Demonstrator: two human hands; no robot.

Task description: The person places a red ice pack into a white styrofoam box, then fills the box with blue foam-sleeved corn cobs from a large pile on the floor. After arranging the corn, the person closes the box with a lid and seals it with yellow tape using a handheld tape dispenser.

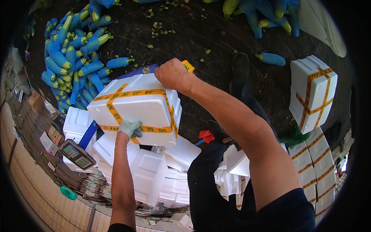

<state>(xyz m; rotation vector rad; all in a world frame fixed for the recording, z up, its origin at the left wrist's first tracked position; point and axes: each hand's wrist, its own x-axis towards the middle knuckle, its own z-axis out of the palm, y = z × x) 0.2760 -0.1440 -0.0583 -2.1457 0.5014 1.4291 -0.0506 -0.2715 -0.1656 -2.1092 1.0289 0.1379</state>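
A white foam box [130,110] bound with yellow printed tape [139,92] stands before me, slightly tilted. My left hand [130,129], in a pale knitted glove, presses on its near side over a tape strip, fingers bent. Bare and closed, my right hand [173,74] is at the box's upper right corner. A yellow printed piece, apparently tape [188,66], shows just beyond that fist; the hand hides how it is held. Behind the box lies a blue printed sheet or bag [137,72]. A scale's display [76,154] on a blue post [88,135] stands left of the box.
Zucchini in blue net sleeves [69,63] are heaped at left, with more [263,14] at the top right. Foam lids [147,174] lie beneath the box. At right are another taped foam box [313,92] and stacked taped boxes [313,168]. Leaf scraps litter the dark floor [185,37].
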